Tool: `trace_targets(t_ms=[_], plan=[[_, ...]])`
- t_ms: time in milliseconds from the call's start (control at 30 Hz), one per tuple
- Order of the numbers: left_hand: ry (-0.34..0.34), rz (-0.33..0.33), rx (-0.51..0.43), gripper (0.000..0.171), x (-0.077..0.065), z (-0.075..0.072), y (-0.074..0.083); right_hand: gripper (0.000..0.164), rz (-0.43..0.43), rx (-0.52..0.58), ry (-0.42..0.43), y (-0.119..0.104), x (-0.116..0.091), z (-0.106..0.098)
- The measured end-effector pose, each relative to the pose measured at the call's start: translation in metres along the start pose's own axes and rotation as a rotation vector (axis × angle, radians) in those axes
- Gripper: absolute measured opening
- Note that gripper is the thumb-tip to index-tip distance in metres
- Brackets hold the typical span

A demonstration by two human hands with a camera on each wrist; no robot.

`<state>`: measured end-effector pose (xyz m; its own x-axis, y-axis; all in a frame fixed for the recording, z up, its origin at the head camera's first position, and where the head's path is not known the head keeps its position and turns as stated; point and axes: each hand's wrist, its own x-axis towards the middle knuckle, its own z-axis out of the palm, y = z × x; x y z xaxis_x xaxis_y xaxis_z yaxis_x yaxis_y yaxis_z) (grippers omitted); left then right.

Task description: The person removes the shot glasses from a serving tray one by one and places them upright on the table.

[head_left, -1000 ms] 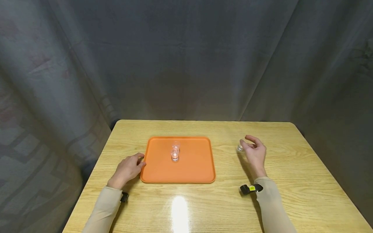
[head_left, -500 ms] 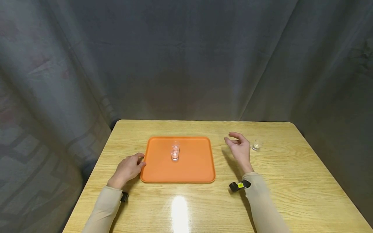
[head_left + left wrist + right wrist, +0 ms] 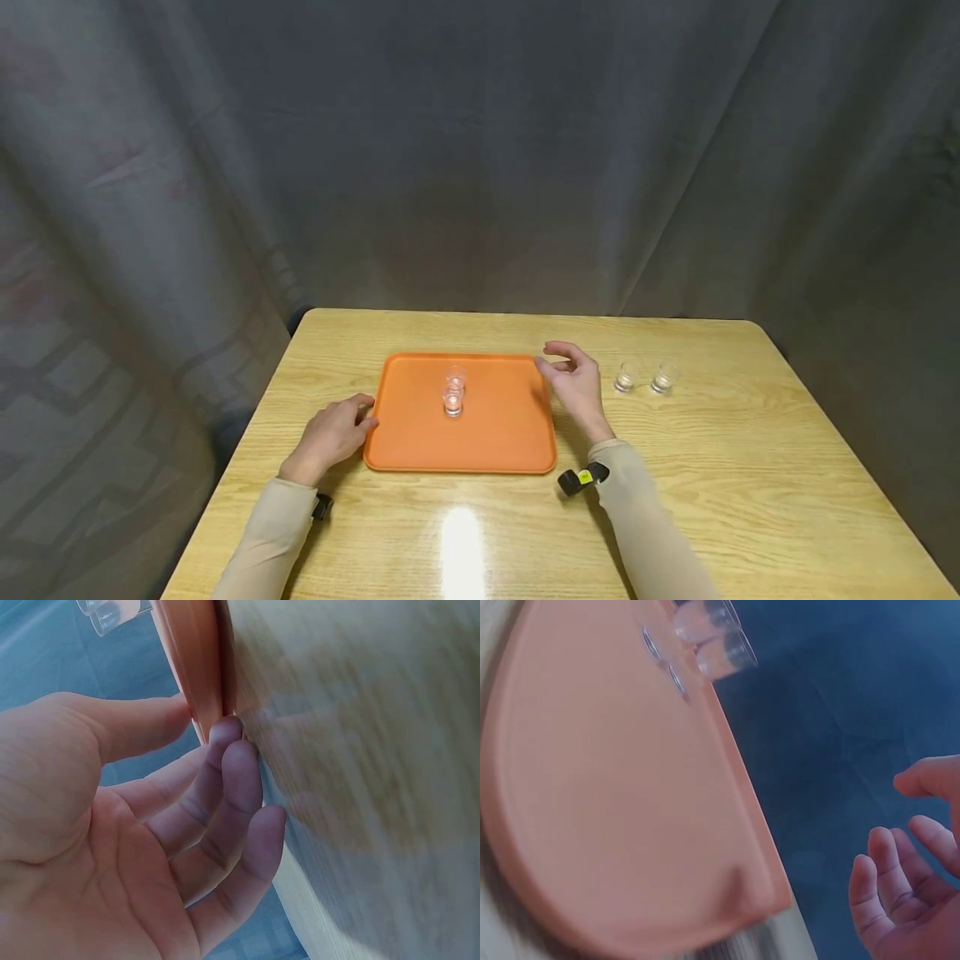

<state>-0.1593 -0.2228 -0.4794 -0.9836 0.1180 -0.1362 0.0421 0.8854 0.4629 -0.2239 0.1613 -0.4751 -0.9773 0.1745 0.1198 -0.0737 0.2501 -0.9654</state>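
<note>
An orange tray [image 3: 502, 433] lies on the table, with two small clear shot glasses on it: a front glass [image 3: 452, 406] and a rear glass [image 3: 455, 381]. My left hand [image 3: 328, 437] is at the tray's left edge. In the left wrist view, the thumb and curled fingers [image 3: 241, 776] of this hand pinch the rim. Above the tray's right edge hovers my right hand [image 3: 577, 390], holding nothing, its thumb and fingers apart. To its right, a shot glass [image 3: 624, 379] and another shot glass [image 3: 663, 380] stand upright on the table.
The wooden table [image 3: 750, 483] extends right and in front of the tray. Dark grey curtains [image 3: 480, 167] hang behind and at both sides. A black wrist camera [image 3: 581, 478] sits on the right sleeve.
My right hand released a shot glass on the table beside the other one, then moved left to the tray's right edge. The left hand has stayed at the tray.
</note>
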Motion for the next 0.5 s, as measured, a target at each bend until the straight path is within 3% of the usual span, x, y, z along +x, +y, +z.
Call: trace_targets(t_ms=[267,500], plan=[[0.008,0.001,0.006,0.043,0.0,0.001,-0.001,0.03,-0.024,0.015,-0.038,-0.005,-0.007,0.025],[0.006,-0.006,0.003,0.043,0.0,0.001,-0.001,0.035,-0.035,-0.015,-0.123,-0.006,-0.018,0.042]])
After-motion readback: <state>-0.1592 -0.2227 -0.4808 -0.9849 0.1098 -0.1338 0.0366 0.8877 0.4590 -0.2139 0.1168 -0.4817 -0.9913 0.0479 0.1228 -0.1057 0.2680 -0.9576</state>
